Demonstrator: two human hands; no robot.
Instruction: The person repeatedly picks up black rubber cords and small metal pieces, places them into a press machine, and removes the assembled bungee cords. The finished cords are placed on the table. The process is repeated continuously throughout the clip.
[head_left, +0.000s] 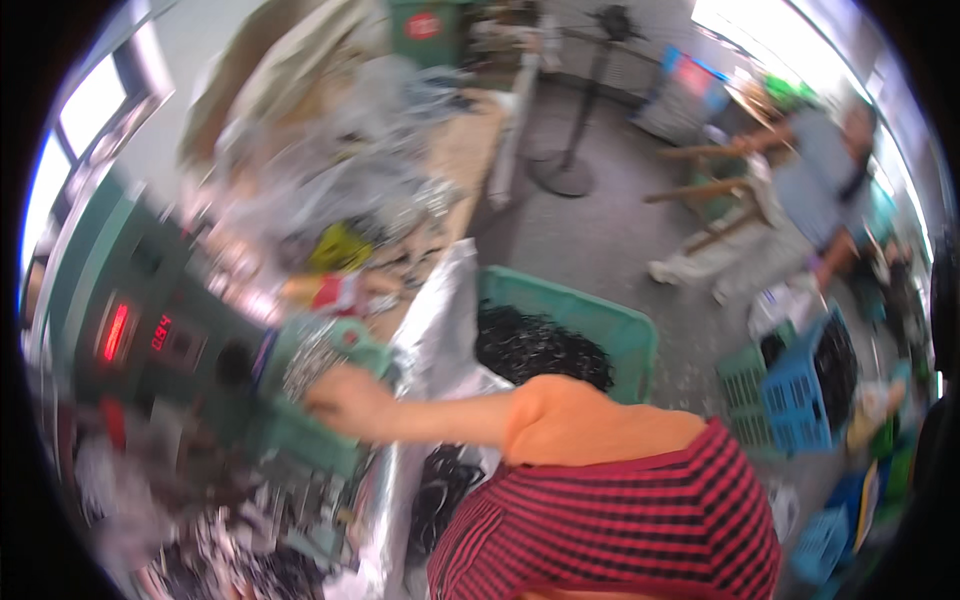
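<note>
Bare-skinned below an orange sleeve, my right hand (349, 401) reaches left from my red-and-black checked garment (615, 517). It is blurred, with fingers bent beside a heap of small shiny pieces (311, 367) in a green holder (364, 341) on a green machine (169, 322). Whether the fingers grip any pieces is not clear. Red lit digits glow on the machine's panel. Below the hand is a green tray-like part (307, 442). My left hand is out of view.
A bench (469, 146) carries clear plastic bags (322, 165). Silvery sheeting (442, 322) hangs at its edge, by a green crate (637, 330) of black strips (532, 341). A standing fan (562, 172), a seated person (810, 180) and blue baskets (795, 405) are farther right.
</note>
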